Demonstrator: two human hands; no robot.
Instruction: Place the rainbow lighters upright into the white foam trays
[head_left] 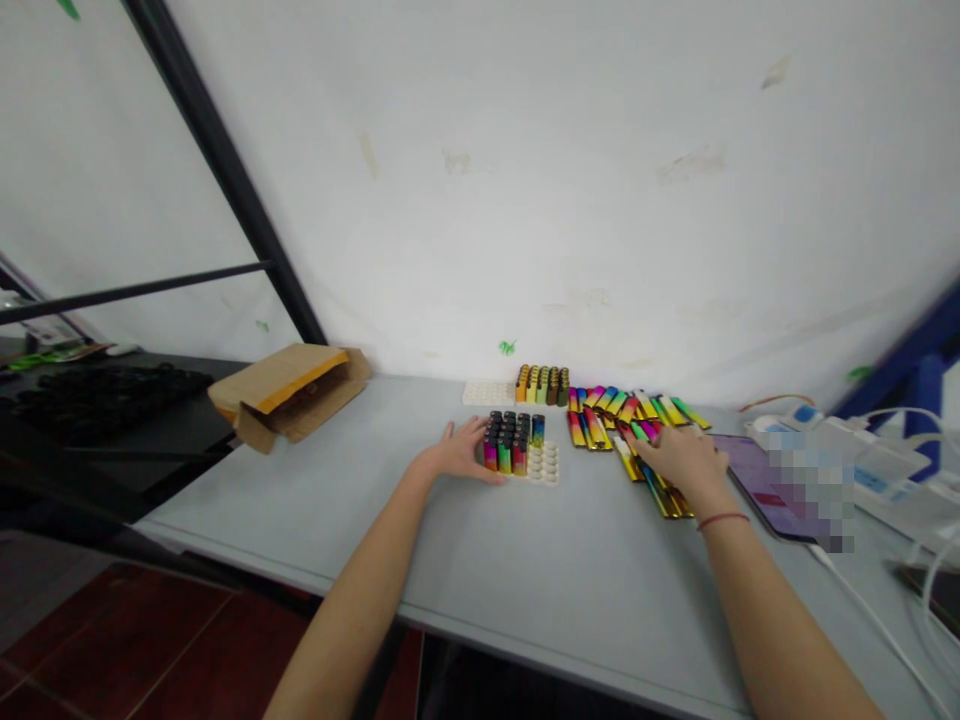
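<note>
My left hand (459,452) rests at the left side of a white holed tray (550,470), thumb along its front and fingers spread behind. Upright lighters (506,445) with black tops and rainbow-coloured bodies fill the tray's left part. One blue-and-yellow lighter (538,430) stands apart at the back, beside vacant holes. My right hand (686,465) is over a loose pile of shiny rainbow-coloured tubes (592,430), probably lighter bodies or sleeves. Its fingers curl down among them, and their tips are hidden, so I cannot tell what they grip.
Behind stand a second white holed tray (487,393) and a block of upright gold and green pieces (541,385). An opened cardboard box (289,390) lies at left. A tablet (765,485), white cables and a power strip (892,470) are at right. A wall backs the grey table (525,570).
</note>
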